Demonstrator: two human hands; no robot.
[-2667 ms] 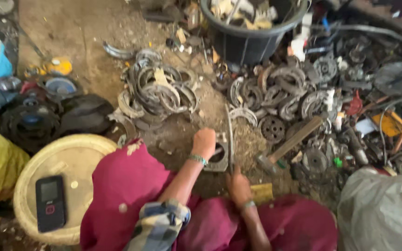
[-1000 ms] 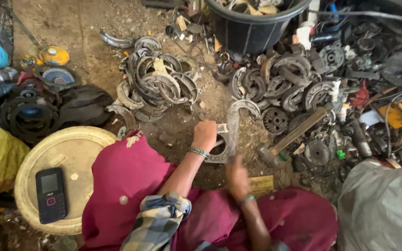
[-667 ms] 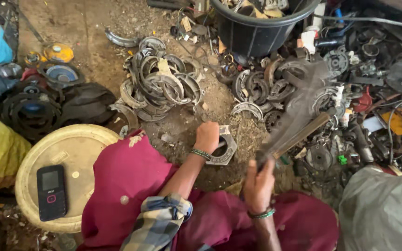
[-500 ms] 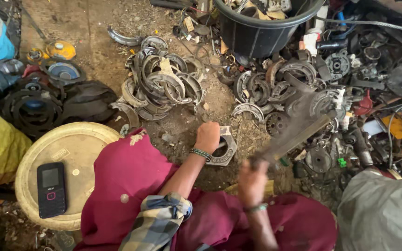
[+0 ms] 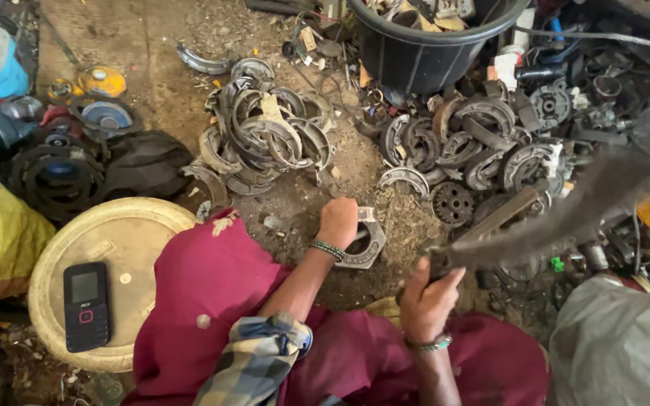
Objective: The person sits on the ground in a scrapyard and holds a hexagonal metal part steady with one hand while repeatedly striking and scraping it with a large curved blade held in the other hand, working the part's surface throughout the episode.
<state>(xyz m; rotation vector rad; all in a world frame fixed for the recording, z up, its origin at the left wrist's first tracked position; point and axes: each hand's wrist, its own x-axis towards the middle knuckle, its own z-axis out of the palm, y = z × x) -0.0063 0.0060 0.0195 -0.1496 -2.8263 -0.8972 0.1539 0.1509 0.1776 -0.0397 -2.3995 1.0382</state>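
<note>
Two hands at work, one view only, the head camera looking down past your maroon lap.

Your left hand (image 5: pixel 338 222) is closed in a fist over the upper edge of a flat grey metal part with a hexagonal opening (image 5: pixel 362 240), pinning it to the dirt floor just in front of your knees. Wrist is bent down, forearm running out from the rolled plaid sleeve, a beaded bracelet (image 5: pixel 328 249) at the wrist. By the look of it, the grip is there to keep the part from skating under a blow.

Your right hand (image 5: pixel 426 298) is clamped round the grip end of a long hammer-like tool (image 5: pixel 566 214), thumb over the top. The tool is raised and blurred by motion, angled up and to the right, its head well apart from the part; what kind of head it has cannot be told.

Around you: heaps of curved brake shoes (image 5: pixel 265 139), a black tub of scrap (image 5: pixel 430 45), and a small phone (image 5: pixel 86 304) lying on a pale round lid (image 5: pixel 126 233) by your left knee.
</note>
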